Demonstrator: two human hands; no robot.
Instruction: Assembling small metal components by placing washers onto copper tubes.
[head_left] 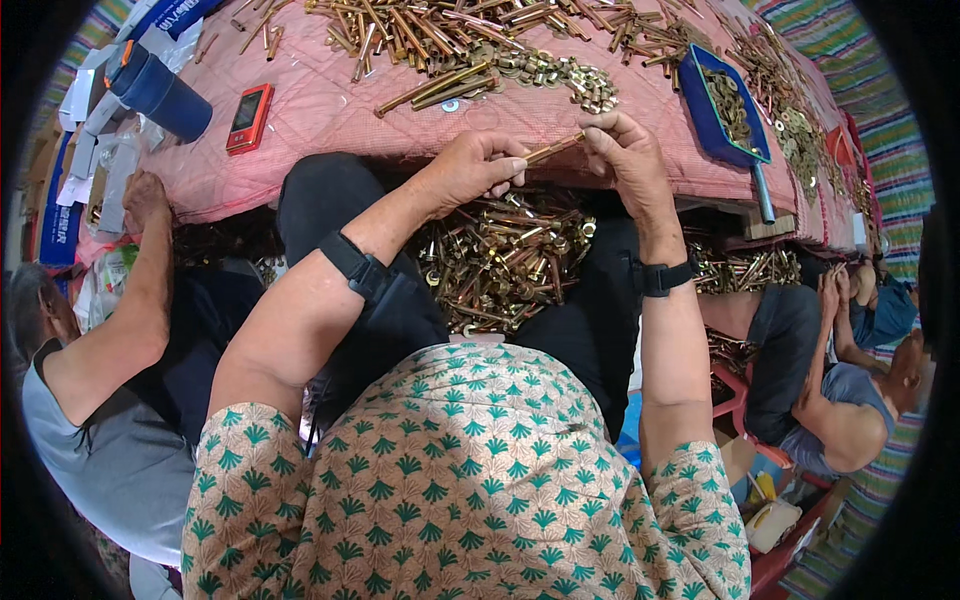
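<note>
A brass-coloured bolt point(555, 149) is held level between my two hands, just over the table's near edge. My left hand point(474, 167) is closed on its left end with thumb and fingers. The right end is pinched in the fingers of my right hand point(625, 152); what else those fingers cover is hidden. Below both hands, between my knees, lies a heap of assembled bolts with nuts and washers point(510, 265). Past my hands on the table are loose washers and nuts point(570, 76), and a few long bolts point(436, 88) lie beside them.
A pink cloth covers the table point(330, 100), with more bolts point(420, 30) piled farther back. A blue scoop of washers point(728, 108) sits to the right. At left are a red phone-like device point(249, 119) and a dark blue tumbler point(160, 92). People sit working on both sides.
</note>
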